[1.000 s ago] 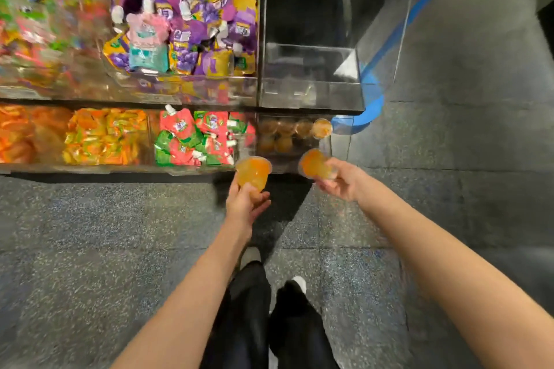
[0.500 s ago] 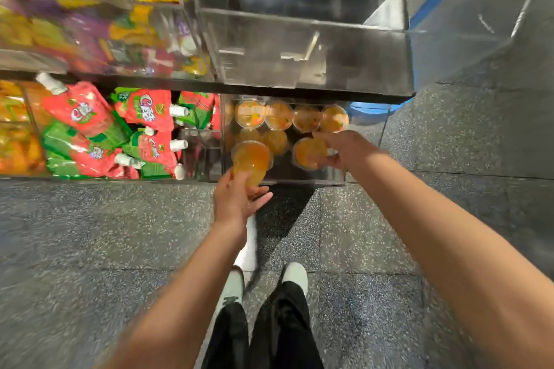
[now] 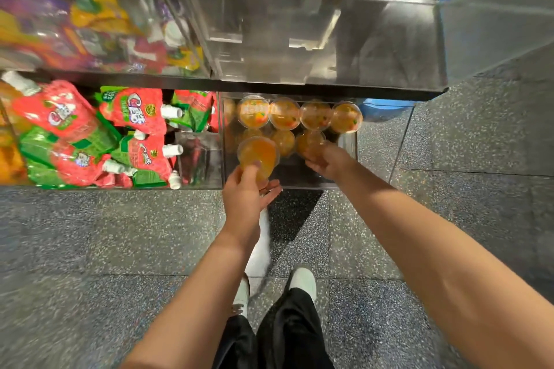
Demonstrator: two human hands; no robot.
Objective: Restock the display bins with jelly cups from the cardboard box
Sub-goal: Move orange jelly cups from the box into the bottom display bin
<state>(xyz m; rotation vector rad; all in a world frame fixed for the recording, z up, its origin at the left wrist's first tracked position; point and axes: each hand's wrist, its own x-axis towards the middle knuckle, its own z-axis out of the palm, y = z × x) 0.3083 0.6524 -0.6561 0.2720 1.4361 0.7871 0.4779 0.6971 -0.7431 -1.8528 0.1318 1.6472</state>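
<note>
My left hand [image 3: 245,198] holds an orange jelly cup [image 3: 258,154] by its base, lid facing up, over the front left of the clear lower-right display bin [image 3: 349,144]. My right hand [image 3: 328,160] reaches into the same bin and grips a second orange jelly cup [image 3: 310,142], set beside the second row. Several orange jelly cups [image 3: 299,115] stand in a row at the back of that bin, with more behind my cups. The cardboard box is out of view.
Left of the jelly bin, red and green spouted pouches [image 3: 132,132] fill the neighbouring bin. Above hangs a clear acrylic bin [image 3: 299,39] that juts out over the lower shelf. My feet [image 3: 301,280] stand on the speckled grey floor [image 3: 90,234].
The view has closed in on the lower bin. Both hands moved forward; my right hand went deeper into the bin with its cup, and my left cup came over the bin's front edge.
</note>
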